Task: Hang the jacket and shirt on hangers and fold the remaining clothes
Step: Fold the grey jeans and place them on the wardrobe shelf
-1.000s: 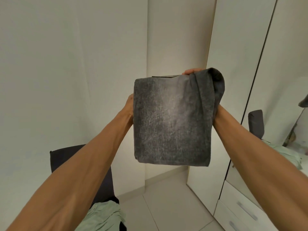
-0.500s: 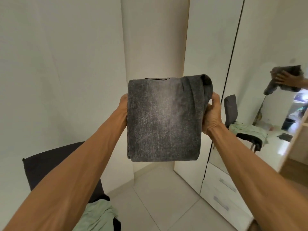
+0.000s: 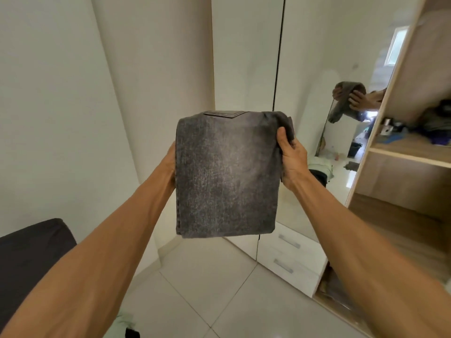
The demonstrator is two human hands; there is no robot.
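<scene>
A folded pair of dark grey faded jeans [image 3: 227, 176] hangs in the air in front of me, held up flat at chest height. My left hand [image 3: 171, 162] grips its left edge, with the fingers hidden behind the cloth. My right hand [image 3: 290, 156] grips the bunched right edge, thumb on the front. A leather waist patch shows at the top fold.
A white wardrobe with a mirrored door [image 3: 324, 69] and two drawers [image 3: 290, 259] stands ahead. Open wooden shelves [image 3: 410, 152] with dark clothes are at the right. A dark chair [image 3: 31, 250] with a pale green garment [image 3: 123, 320] sits at lower left. The floor is tiled.
My view has swung right, bringing the open shelves into sight. The jeans stayed in both hands, and my right hand shifted down onto the bunched right edge.
</scene>
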